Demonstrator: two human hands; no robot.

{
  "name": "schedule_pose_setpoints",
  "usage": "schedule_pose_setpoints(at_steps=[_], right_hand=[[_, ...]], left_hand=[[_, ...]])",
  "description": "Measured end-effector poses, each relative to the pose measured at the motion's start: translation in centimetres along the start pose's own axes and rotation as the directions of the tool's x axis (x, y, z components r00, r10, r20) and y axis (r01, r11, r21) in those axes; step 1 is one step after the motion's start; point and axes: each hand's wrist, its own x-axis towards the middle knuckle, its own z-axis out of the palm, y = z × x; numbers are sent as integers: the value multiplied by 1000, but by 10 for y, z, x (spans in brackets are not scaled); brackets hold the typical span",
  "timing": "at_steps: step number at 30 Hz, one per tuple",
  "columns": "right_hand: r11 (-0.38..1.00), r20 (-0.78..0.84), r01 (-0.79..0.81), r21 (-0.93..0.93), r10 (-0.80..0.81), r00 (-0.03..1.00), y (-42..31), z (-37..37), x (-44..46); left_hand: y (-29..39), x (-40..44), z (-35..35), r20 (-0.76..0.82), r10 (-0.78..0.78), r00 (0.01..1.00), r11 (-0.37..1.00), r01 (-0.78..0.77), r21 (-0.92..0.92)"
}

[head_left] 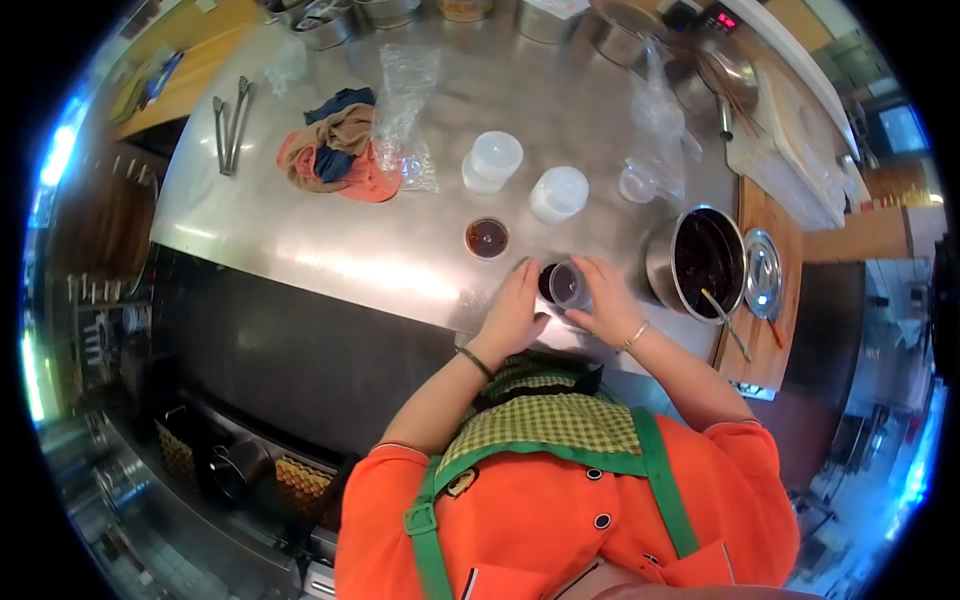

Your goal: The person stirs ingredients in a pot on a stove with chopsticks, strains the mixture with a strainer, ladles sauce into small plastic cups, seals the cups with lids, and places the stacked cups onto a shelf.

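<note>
Clear plastic piece, cup or lid, is resting in the left hand's grasp near centre, the right hand is curving beside a dark-filled cup, hold unclear, and one portion is standing poured above, two stacks standing unfilled.

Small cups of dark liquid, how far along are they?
One cup looks filled. In hand: the left hand and right hand flank another dark cup and a clear piece, perhaps its lid. Left, probably: any further cups, since the pot holds more dark liquid and the pale stacks look unused. The total can't be told.
</note>
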Motion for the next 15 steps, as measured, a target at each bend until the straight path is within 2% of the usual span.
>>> schedule_pose_setpoints(at_steps=[3,7,15], right_hand=[[999,-52,-41,7,42,998,0,21,-1],[996,-88,-84,3,84,993,-4,37,3],[990,26,-140,-26,140,990,-16,27,20]], left_hand=[[-8,-12,-16,56,-15,998,999,17,-30],[-15,-9,-27,43,141,989,989,-139,-45],[-10,-4,-23,0,190,982,982,-190,8]])
